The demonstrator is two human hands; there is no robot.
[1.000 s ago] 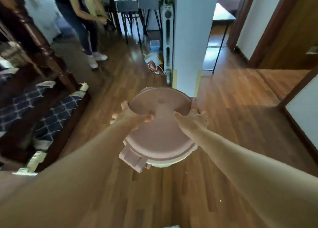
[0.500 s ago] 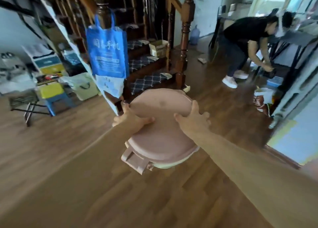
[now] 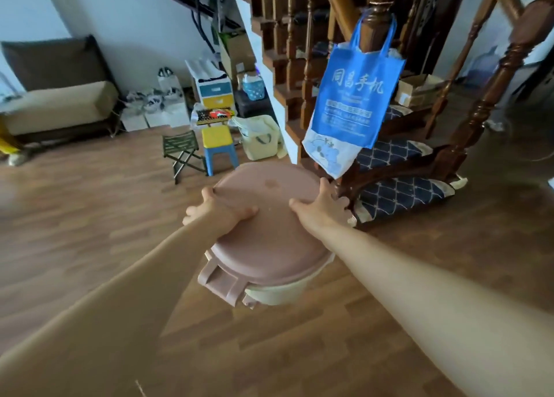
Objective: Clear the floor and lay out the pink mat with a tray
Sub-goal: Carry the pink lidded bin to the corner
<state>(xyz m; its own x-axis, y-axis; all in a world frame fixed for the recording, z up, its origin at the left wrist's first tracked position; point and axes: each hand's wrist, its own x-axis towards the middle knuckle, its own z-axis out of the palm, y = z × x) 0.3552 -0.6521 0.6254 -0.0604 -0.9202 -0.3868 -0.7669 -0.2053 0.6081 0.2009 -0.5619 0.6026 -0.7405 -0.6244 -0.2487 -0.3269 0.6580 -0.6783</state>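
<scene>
Right now a round container with a dusty-pink plastic lid and a cream body (image 3: 269, 234) hangs in the air above the brown wooden plank floor (image 3: 90, 216), held level between both hands. The left hand (image 3: 220, 210) grips the container's left rim and the right hand (image 3: 320, 207) its right rim. On each, the thumb lies flat on the lid and the fingers (image 3: 207, 192) curl over the edge. A pink latch sticks out of the container's near side.

Just beyond the container stands a small blue stool with a yellow seat (image 3: 218, 149), with a dark green folding stool (image 3: 181, 153) to its left. Beyond the container to the right, a blue fabric tote bag with white lettering (image 3: 350, 103) hangs from a dark wooden stair post (image 3: 374, 16). Far beyond it to the left sits a brown and beige sofa (image 3: 57, 97).
</scene>
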